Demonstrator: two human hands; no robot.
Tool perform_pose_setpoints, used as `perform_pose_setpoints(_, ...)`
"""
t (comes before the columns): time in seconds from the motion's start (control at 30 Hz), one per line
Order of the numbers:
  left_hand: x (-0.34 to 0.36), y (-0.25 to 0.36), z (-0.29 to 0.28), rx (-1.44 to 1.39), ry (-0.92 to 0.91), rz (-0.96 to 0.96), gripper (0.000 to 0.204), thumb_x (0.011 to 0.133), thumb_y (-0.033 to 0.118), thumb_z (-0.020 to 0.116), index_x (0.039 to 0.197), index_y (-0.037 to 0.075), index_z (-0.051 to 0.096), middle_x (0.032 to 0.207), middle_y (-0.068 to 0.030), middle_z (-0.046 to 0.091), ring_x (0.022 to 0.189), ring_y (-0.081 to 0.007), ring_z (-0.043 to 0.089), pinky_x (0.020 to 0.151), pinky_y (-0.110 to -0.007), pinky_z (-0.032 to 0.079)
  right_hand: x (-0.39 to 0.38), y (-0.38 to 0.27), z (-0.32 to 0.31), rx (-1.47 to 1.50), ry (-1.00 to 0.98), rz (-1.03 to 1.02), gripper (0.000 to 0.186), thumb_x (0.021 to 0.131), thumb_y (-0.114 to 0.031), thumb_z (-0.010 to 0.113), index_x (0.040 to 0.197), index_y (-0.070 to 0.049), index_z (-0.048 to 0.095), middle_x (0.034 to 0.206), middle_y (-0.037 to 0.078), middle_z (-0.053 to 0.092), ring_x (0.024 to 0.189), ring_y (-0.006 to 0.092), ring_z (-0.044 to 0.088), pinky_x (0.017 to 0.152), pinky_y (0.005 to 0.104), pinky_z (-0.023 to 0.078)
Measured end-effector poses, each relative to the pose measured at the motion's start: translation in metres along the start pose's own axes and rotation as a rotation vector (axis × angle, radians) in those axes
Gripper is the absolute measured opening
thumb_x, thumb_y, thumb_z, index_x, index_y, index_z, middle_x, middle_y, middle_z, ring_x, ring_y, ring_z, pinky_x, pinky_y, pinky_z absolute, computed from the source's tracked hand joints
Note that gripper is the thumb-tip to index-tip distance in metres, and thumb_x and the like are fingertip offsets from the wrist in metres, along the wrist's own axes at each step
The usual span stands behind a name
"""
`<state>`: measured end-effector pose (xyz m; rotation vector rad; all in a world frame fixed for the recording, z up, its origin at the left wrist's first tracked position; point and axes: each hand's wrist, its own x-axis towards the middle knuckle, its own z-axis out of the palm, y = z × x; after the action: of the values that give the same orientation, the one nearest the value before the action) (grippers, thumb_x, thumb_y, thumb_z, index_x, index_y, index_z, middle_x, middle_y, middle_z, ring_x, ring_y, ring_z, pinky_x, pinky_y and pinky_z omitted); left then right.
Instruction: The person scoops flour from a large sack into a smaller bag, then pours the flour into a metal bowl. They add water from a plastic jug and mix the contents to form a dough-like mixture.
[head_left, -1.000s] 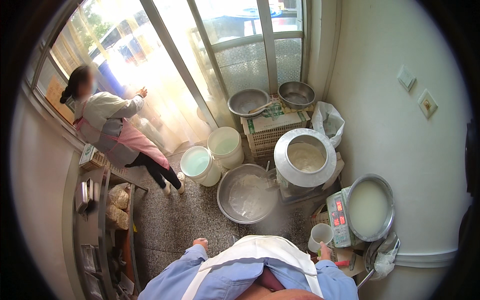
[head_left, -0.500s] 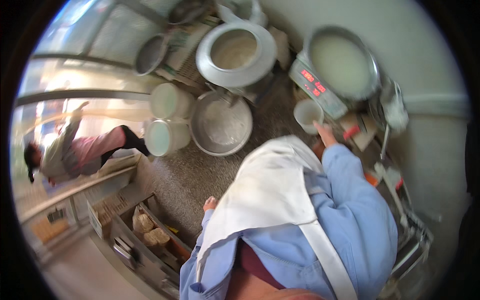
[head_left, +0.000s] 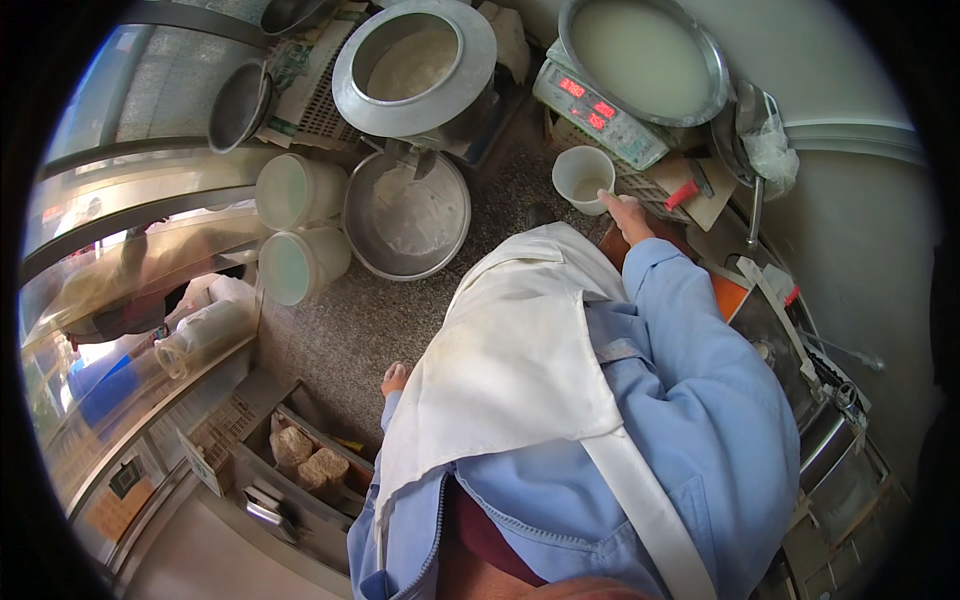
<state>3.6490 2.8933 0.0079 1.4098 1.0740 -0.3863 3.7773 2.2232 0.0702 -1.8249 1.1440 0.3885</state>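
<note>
Head view: right hand [head_left: 630, 212] grips one white cup [head_left: 583, 178] — left hand [head_left: 395, 378] grip unclear; two white buckets [head_left: 298, 190].

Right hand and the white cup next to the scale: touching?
Touching. The head view shows the right hand with its fingertips meeting the rim of the white cup, no gap visible, beside the digital scale. Whether it grips the cup is unclear.

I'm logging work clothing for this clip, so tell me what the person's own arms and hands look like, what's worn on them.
Both arms are in long light blue sleeves of a zip-front jacket, reaching to the wrists. The right hand is bare, with no glove, and no ring or watch can be seen. The left hand also shows bare, only partly visible past its cuff. A white apron with a white strap lies over the jacket.
</note>
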Motion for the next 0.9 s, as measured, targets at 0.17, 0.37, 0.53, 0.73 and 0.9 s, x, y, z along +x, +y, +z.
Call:
perform_pose_setpoints(0.17,0.003,-0.005,0.001,0.108,0.029,0.013,0.02,0.08,0.007,0.057,0.098,-0.002,0.058,0.084,-0.0082,0.062,0.075,-0.0168,0.058,0.068,-0.029,0.049,-0.009,-0.005,-0.005,-0.032,0.039,-0.023,0.053,0.07,-0.046,0.063,0.087,0.004,0.063,0.084,0.013,0.063,0.078,0.0186,0.055,0.07,0.0335,0.041)
perform_pose_setpoints(0.37,-0.003,-0.006,-0.001,0.026,0.012,0.032,0.02,0.079,0.008,0.06,0.097,-0.003,0.059,0.087,-0.0095,0.063,0.075,-0.0168,0.059,0.069,-0.029,0.049,-0.006,-0.008,-0.003,-0.159,0.021,-0.002,0.055,0.069,-0.048,0.055,0.093,0.002,0.063,0.098,0.019,0.06,0.095,0.029,0.054,0.082,0.0373,0.039)
perform_pose_setpoints(0.53,-0.001,-0.005,-0.003,0.071,-0.01,0.033,0.022,0.081,0.008,0.058,0.099,-0.004,0.058,0.09,-0.0114,0.063,0.077,-0.0186,0.06,0.072,-0.03,0.049,-0.011,-0.023,-0.001,-0.197,0.02,0.028,0.057,0.069,-0.047,0.049,0.095,0.001,0.063,0.106,0.022,0.057,0.103,0.0342,0.052,0.089,0.0383,0.038)
perform_pose_setpoints(0.73,-0.001,0.0,0.002,-0.114,-0.022,-0.038,0.024,0.081,0.006,0.056,0.103,-0.004,0.055,0.091,-0.0124,0.061,0.075,-0.0197,0.059,0.071,-0.032,0.051,-0.01,-0.028,0.001,-0.18,0.051,0.032,0.056,0.069,-0.046,0.049,0.092,0.003,0.063,0.103,0.024,0.058,0.101,0.0357,0.053,0.087,0.0395,0.039)
perform_pose_setpoints(0.9,-0.061,0.044,0.049,-0.055,0.098,-0.084,0.023,0.082,0.005,0.053,0.104,-0.003,0.053,0.078,-0.0072,0.057,0.064,-0.0173,0.055,0.055,-0.03,0.048,0.007,-0.01,0.006,-0.134,0.019,0.058,0.051,0.068,-0.043,0.051,0.089,0.001,0.064,0.098,0.022,0.06,0.097,0.035,0.055,0.084,0.0392,0.041)
